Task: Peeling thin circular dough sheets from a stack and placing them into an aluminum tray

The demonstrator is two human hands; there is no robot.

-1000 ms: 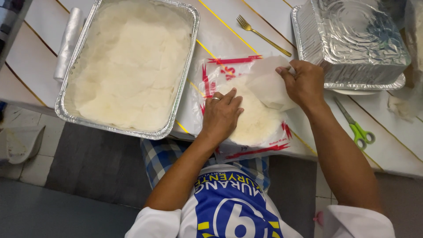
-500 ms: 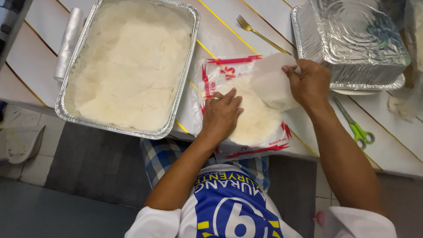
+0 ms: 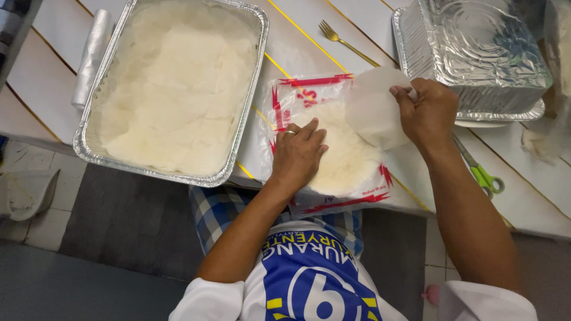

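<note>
**Two hands at a stack of round wrappers**

Two foil trays, one fork (image 3: 345, 43) and one pair of green-handled scissors (image 3: 483, 174) lay on the white slatted table (image 3: 35, 77). The left tray (image 3: 89, 139) held pale layered sheets; the far-right tray (image 3: 476, 53) stood upturned. The left hand (image 3: 297, 156) pressed flat, fingers together, on the wrapper stack (image 3: 348, 163) in its opened plastic bag (image 3: 309, 83). The right hand (image 3: 427, 113) pinched one lifted wrapper (image 3: 375, 110).
</note>
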